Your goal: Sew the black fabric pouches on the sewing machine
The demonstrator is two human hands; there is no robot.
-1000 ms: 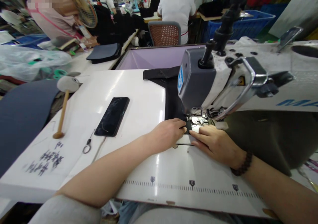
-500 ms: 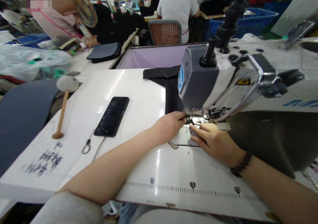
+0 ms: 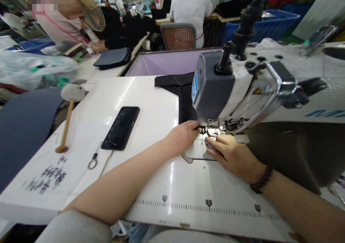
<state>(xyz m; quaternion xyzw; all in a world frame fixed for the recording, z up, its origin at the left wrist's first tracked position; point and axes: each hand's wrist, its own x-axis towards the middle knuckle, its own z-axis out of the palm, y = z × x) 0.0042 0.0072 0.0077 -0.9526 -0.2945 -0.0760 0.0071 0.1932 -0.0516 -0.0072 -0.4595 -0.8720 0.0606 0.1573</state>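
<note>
A sewing machine stands at the right of the white table, its needle and presser foot lit from above. Black fabric lies behind and left of the needle, with a folded black strip at its far end. My left hand is closed by the left side of the foot, fingertips pinching the near edge of the fabric. Just right of it, my right hand rests with fingers stretched out on the metal needle plate, in front of the foot; its thumb is apart.
A black phone with a ring strap and a wooden-handled mallet lie on the table to the left. Dark material fills the space under the machine arm. Beyond the table are a lilac bin, a chair and co-workers.
The view has tilted slightly, shifting everything a little. Both hands keep their places beside the presser foot; the fabric shows no clear movement.
</note>
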